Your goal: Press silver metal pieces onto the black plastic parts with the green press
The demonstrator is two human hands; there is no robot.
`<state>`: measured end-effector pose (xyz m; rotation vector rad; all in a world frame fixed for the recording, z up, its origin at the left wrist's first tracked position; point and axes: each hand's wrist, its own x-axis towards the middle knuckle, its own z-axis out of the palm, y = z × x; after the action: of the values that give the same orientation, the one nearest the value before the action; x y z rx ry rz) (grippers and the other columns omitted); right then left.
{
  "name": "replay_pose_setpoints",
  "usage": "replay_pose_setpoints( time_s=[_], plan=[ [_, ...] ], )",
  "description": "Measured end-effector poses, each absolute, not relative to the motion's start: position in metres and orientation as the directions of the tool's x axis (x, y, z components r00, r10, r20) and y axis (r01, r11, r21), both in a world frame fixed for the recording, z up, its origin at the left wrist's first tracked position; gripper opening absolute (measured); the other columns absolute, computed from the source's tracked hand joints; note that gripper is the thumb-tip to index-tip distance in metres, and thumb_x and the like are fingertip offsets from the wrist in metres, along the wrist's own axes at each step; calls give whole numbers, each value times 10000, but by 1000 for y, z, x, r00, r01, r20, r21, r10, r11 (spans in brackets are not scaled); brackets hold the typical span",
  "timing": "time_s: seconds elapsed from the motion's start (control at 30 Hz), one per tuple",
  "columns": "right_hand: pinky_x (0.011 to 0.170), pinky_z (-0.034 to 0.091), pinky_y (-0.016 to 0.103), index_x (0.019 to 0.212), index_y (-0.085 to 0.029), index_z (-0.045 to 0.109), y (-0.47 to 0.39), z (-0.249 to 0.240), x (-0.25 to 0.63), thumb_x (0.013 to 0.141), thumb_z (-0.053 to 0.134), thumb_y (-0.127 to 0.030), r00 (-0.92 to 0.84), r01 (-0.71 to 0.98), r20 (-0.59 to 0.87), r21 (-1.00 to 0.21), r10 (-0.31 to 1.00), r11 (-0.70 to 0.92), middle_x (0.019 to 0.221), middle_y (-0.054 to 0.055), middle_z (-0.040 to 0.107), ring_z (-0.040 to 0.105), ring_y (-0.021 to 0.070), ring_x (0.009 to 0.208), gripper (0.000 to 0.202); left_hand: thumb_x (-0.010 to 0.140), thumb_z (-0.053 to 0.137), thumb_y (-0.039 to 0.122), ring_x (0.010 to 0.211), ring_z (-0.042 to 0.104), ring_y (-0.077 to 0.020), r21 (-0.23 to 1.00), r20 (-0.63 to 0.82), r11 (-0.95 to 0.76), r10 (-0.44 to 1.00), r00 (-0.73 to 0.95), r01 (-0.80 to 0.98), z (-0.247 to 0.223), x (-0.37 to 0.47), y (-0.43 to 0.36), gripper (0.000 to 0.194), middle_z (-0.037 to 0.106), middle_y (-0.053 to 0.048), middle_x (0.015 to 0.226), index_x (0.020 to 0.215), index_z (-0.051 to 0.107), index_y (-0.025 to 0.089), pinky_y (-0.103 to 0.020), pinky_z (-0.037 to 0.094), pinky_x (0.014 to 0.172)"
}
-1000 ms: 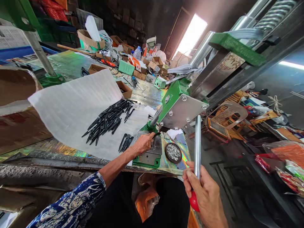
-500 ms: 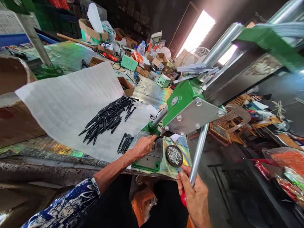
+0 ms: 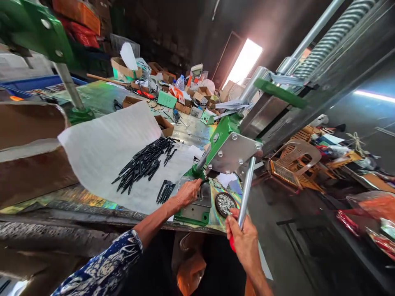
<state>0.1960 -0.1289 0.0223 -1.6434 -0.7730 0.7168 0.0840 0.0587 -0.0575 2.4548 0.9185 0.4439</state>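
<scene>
Black piece (image 3: 204, 181) is under the green press head (image 3: 233, 150), over the press base (image 3: 193, 214), at the counter's (image 3: 199, 128) near edge toward its right corner. Left hand (image 3: 189, 193) has its fingers closed on the piece's near end; most of it is hidden by the hand and the head, so can't tell whether it touches the base. Right hand (image 3: 245, 236) is wrapped round the low end of the steel lever (image 3: 247, 187), red knob (image 3: 232, 243) poking out below the fingers; can't tell if the fingertips pinch anything else. Lever slants down from the head, past the counter's right edge. Round dish (image 3: 217, 206) of small silver pins (image 3: 225, 202) sits right of the base, near the front right corner, just beside the right fingertips. Left of the base: small bunch of black stakes (image 3: 166, 192) on a white sheet (image 3: 101, 146), bigger heap (image 3: 143, 162) behind it. Cardboard box (image 3: 31, 174) at the sheet's left. Green case (image 3: 167, 99) among clutter toward the far edge.
</scene>
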Motion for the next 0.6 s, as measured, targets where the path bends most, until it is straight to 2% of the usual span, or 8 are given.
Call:
replay_pose_setpoints(
  time_s=[0.13, 0.3, 0.43, 0.6],
  plan=[
    [425, 422, 236, 1016, -156, 492, -147, 56, 191, 712, 712, -467, 587, 110, -113, -970, 802, -217, 648, -17, 547, 494, 133, 504, 487, 831, 446, 108, 826, 604, -223, 516, 98, -650, 691, 716, 557, -51, 84, 54, 243, 612, -105, 967, 1070, 462, 151, -294, 447, 684],
    [412, 435, 210, 1081, -174, 509, -163, 94, 185, 671, 753, -471, 610, 98, -161, -956, 776, -276, 668, -6, 575, 499, 122, 502, 563, 810, 447, 82, 838, 602, -254, 424, 93, -703, 661, 744, 571, -48, 83, 49, 297, 600, -120, 970, 1101, 430, 133, -320, 464, 683],
    [410, 465, 245, 1074, -149, 538, -163, 99, 188, 607, 785, -510, 592, 67, -243, -935, 768, -347, 661, 33, 606, 533, 158, 499, 640, 802, 436, 66, 846, 601, -265, 401, 84, -714, 652, 753, 574, -49, 83, 48, 291, 594, -117, 959, 1086, 422, 131, -328, 468, 683],
    [396, 479, 280, 1097, -146, 515, -163, 89, 205, 579, 809, -477, 556, 23, -307, -923, 773, -383, 672, 61, 632, 554, 190, 494, 682, 801, 429, 56, 861, 600, -270, 381, 58, -742, 615, 787, 551, -47, 80, 49, 282, 585, -127, 1012, 1072, 414, 131, -341, 474, 689]
  ],
)
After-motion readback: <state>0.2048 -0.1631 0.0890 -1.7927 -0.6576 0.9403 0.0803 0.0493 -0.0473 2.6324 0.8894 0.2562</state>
